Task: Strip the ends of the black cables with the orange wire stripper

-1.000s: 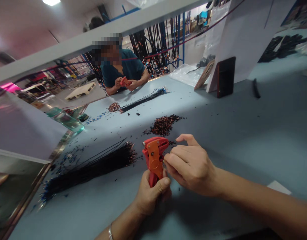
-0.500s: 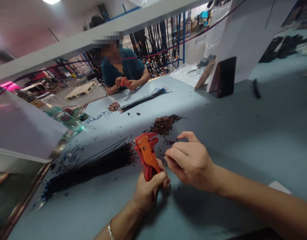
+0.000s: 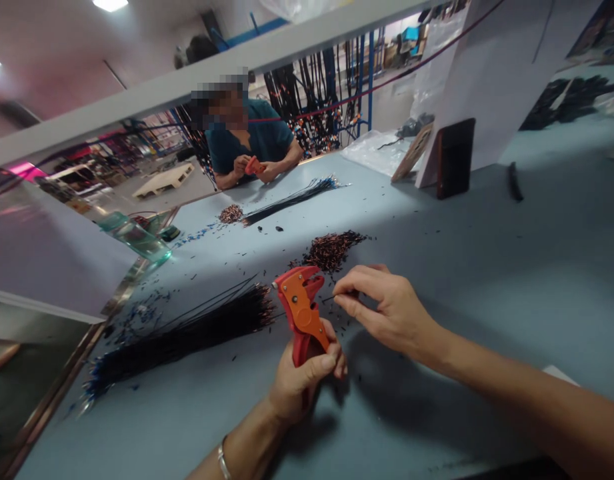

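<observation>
My left hand (image 3: 307,377) is wrapped round the handles of a red and orange wire stripper (image 3: 301,307), whose jaws point up and away from me. Thumb and index finger of my right hand (image 3: 387,303) are pinched on a thin black wire (image 3: 329,299), just right of the stripper's jaws. Part of that wire is hidden behind the tool. To the left lies a thick bundle of black wires (image 3: 187,340), copper-coloured ends toward the stripper and blue ends at the far left. Beyond the tool is a pile of small black and copper offcuts (image 3: 331,251).
Across the table (image 3: 487,293) a person (image 3: 257,140) holds a similar red tool (image 3: 254,166). Before them lie another wire bundle (image 3: 291,201) and a small copper pile (image 3: 231,213). A clear bottle (image 3: 137,239) lies at left; a dark phone (image 3: 455,158) leans on a white panel.
My right hand's fingers have shifted slightly upward, the raised index finger coming down into a pinch on the thin wire. My left hand and the stripper have moved a little right.
</observation>
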A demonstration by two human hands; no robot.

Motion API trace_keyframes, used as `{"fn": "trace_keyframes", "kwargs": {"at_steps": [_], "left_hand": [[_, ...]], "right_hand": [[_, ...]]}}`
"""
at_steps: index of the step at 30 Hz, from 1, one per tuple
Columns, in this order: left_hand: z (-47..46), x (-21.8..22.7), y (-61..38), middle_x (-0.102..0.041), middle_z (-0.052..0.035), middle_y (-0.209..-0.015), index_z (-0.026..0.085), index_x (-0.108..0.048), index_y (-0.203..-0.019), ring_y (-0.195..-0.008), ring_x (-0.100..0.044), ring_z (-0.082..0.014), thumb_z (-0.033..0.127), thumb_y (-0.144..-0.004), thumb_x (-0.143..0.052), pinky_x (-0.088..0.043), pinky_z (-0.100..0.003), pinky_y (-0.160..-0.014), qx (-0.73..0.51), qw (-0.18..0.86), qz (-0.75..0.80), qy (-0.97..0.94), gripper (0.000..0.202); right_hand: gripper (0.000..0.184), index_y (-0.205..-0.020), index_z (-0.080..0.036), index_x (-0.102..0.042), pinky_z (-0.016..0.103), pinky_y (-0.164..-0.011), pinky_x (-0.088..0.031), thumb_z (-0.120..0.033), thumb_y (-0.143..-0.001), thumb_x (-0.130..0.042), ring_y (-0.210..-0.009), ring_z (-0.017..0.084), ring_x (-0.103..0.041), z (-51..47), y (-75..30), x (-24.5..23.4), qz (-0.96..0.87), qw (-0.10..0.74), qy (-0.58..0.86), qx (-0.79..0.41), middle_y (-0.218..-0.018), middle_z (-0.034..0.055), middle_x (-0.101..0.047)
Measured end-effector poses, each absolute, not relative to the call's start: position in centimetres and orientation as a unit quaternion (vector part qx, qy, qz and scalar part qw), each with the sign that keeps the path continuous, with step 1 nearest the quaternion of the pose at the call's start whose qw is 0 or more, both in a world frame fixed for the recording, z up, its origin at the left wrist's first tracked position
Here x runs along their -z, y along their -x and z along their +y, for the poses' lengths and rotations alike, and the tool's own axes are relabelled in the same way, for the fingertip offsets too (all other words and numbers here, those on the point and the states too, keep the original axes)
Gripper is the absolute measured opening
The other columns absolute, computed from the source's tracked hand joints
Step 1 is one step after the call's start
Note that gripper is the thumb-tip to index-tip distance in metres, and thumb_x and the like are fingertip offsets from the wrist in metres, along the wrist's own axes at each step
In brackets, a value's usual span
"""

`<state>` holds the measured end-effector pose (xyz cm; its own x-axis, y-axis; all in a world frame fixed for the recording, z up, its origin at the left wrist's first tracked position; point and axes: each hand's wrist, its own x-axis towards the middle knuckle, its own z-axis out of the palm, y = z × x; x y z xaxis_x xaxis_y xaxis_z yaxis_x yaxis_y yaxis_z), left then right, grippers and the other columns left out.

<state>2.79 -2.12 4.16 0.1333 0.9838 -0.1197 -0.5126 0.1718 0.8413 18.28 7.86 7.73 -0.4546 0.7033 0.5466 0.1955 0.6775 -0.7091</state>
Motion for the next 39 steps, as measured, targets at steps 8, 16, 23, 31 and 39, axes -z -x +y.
{"fn": "trace_keyframes", "kwargs": {"at_steps": [8, 16, 23, 31, 39], "left_hand": [[-2.4, -4.0, -2.6, -0.050, 0.0027, -0.071, 0.016, -0.055, -0.097, -0.061, -0.051, -0.0112, 0.031, -0.072, -0.076, -0.043, -0.031, -0.066, -0.527, 0.724, 0.295, -0.332, 0.036], [-2.4, -4.1, -2.7, -0.049, 0.0024, -0.070, 0.016, -0.055, -0.097, -0.060, -0.051, -0.0107, 0.031, -0.071, -0.076, -0.043, -0.030, -0.065, -0.507, 0.736, 0.280, -0.349, 0.037], [-2.4, -4.0, -2.6, -0.049, 0.0023, -0.070, 0.016, -0.055, -0.096, -0.060, -0.051, -0.0104, 0.032, -0.071, -0.076, -0.042, -0.029, -0.065, -0.497, 0.744, 0.278, -0.350, 0.037], [-2.5, -3.8, -2.5, -0.050, 0.0014, -0.071, 0.015, -0.056, -0.095, -0.060, -0.051, -0.0108, 0.032, -0.070, -0.077, -0.042, -0.030, -0.064, -0.490, 0.749, 0.276, -0.350, 0.037], [-2.6, -3.8, -2.4, -0.049, 0.0018, -0.068, 0.015, -0.056, -0.095, -0.059, -0.050, -0.0109, 0.032, -0.070, -0.078, -0.040, -0.029, -0.063, -0.481, 0.750, 0.274, -0.362, 0.038]], "right_hand": [[0.011, -0.078, -0.018, -0.063, 0.023, -0.061, -0.043, -0.024, -0.086, -0.058, -0.064, 0.011, -0.054, 8.4, -18.8, -8.6, -0.719, 0.400, 0.282, -0.493, -0.070, -0.0022, -0.062], [0.010, -0.079, -0.018, -0.064, 0.022, -0.054, -0.042, -0.026, -0.083, -0.060, -0.057, 0.010, -0.051, 9.0, -18.9, -8.3, -0.686, 0.426, 0.306, -0.505, -0.065, -0.0030, -0.058], [0.010, -0.079, -0.017, -0.064, 0.022, -0.055, -0.042, -0.025, -0.084, -0.059, -0.059, 0.010, -0.050, 9.2, -19.1, -8.9, -0.710, 0.411, 0.288, -0.495, -0.066, -0.0023, -0.058], [0.012, -0.078, -0.017, -0.062, 0.022, -0.056, -0.039, -0.025, -0.085, -0.057, -0.060, 0.009, -0.047, 9.2, -19.3, -8.8, -0.726, 0.401, 0.283, -0.481, -0.066, -0.0026, -0.057], [0.014, -0.075, -0.017, -0.059, 0.022, -0.051, -0.034, -0.026, -0.085, -0.055, -0.056, 0.009, -0.041, 9.1, -19.5, -8.9, -0.735, 0.392, 0.268, -0.485, -0.061, -0.0037, -0.051]]}}
